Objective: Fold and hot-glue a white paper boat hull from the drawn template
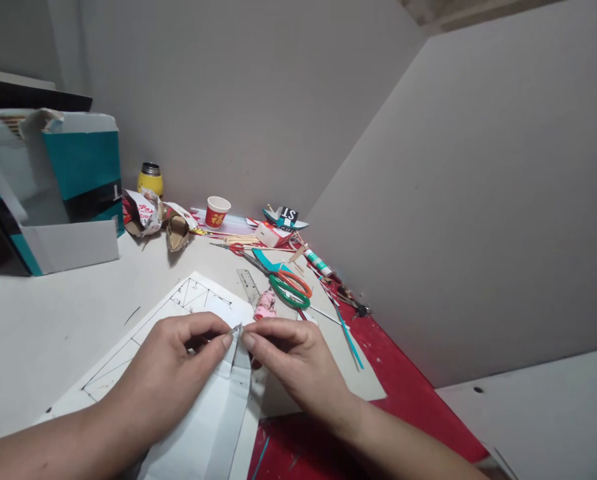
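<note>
A folded sheet of white paper (203, 420) runs from the lower edge of the view up to my fingertips. My left hand (178, 360) pinches its far end between thumb and index finger. Close beside it, my right hand (298, 360) pinches the same end from the right, and the paper's narrow folded edge stands up between the two. Beneath lies a larger white sheet with a line drawing (123, 357) in black, partly covered by my left hand and forearm. Just beyond my right hand are a small pink wrapped object (265, 304) and a clear ruler (248, 285).
Scissors with green and orange handles (291, 291) lie beyond my hands. A paper cup (218, 212), a yellow jar (150, 179) and torn cardboard (178, 233) stand farther back. A cut teal box (83, 173) is at left. Grey walls rise behind; a red surface (403, 373) shows at right.
</note>
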The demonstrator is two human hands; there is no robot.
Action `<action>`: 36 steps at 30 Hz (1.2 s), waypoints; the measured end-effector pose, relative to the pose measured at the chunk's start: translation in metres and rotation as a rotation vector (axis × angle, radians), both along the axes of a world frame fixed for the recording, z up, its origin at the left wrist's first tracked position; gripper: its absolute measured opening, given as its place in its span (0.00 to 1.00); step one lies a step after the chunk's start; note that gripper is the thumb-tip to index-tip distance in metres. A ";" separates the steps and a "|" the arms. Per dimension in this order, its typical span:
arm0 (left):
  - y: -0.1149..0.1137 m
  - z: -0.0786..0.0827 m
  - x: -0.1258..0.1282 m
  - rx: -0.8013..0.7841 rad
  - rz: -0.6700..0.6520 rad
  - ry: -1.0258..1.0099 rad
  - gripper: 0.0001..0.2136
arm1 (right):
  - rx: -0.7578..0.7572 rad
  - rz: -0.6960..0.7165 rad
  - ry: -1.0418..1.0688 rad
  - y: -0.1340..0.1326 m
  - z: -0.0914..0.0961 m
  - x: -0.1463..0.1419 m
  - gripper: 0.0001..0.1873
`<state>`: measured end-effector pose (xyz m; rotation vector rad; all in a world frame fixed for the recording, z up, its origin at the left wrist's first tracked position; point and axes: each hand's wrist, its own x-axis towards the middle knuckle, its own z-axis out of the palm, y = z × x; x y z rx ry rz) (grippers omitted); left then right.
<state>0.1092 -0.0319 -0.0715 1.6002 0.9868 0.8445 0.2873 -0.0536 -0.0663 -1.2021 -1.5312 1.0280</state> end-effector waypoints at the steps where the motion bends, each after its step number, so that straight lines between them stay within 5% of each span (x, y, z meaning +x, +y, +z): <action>1: 0.000 0.000 0.000 0.003 -0.001 -0.001 0.09 | -0.011 0.000 0.018 0.000 0.000 0.000 0.05; 7: 0.000 0.003 0.000 0.039 -0.001 -0.011 0.09 | -0.164 -0.017 0.162 0.004 -0.001 0.003 0.05; 36: 0.001 0.001 -0.001 0.030 -0.022 0.045 0.10 | -0.321 0.073 0.279 0.011 -0.008 0.009 0.10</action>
